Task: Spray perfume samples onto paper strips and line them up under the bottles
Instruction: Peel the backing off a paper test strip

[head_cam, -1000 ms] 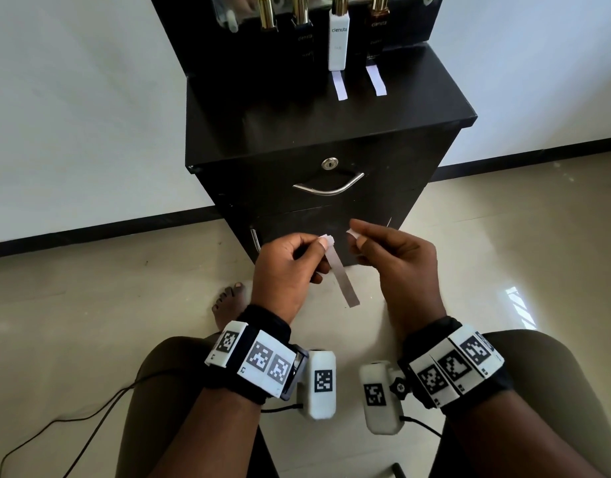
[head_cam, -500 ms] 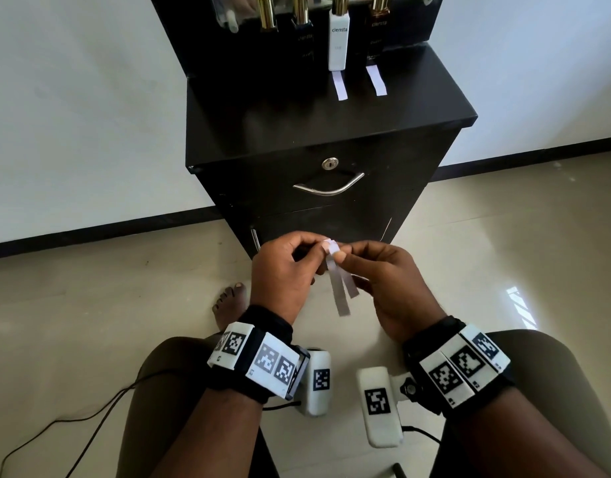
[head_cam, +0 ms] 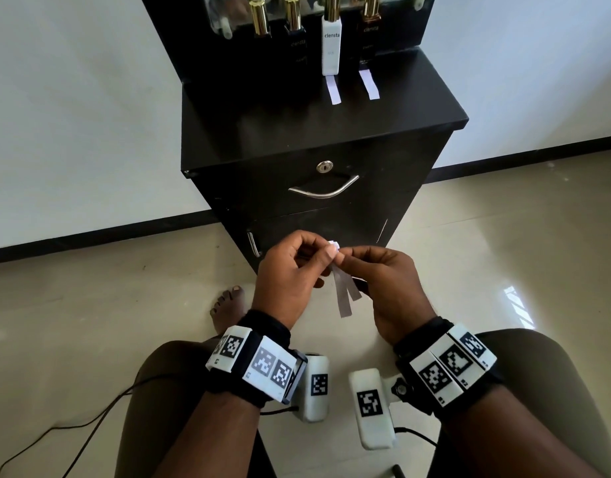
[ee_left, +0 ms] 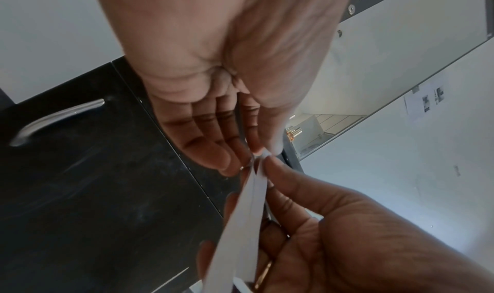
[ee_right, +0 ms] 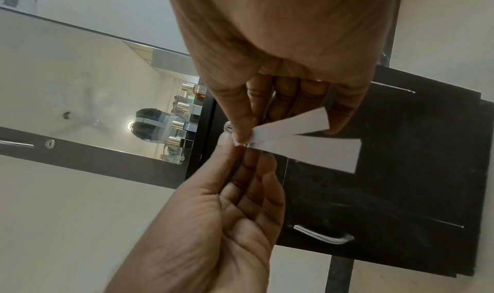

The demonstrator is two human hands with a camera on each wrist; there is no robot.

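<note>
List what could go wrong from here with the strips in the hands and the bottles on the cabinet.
1. Both hands, left hand and right hand, pinch two paper strips at one shared end; they may stay stuck and go out as one.
2. Pulling hard could tear or crease them.
3. The two gold-capped bottles on the left have no strip below; a strip could be matched to the wrong one.

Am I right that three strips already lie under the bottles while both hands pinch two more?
Not quite: only two strips lie on the cabinet top, strip one and strip two, as the head view shows. The left hand and right hand do pinch two more strips.
</note>
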